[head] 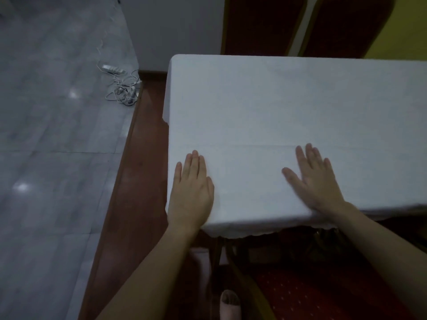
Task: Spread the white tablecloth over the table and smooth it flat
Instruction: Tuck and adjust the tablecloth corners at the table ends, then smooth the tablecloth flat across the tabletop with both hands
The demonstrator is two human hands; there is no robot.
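Pressing flat, fingers straight, the left hand (191, 185) and right hand (314, 179) rest near the white tablecloth (277, 107)'s near edge, cloth stretching away ahead.

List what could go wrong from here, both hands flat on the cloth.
1. Left hand and right hand lie flat by the near edge of the white tablecloth; a push away could drag its near overhang up.
2. The faint fold crease just beyond both hands may remain if strokes stop short.
3. The tangle of white cables lying to the left could trip anyone walking round that end.
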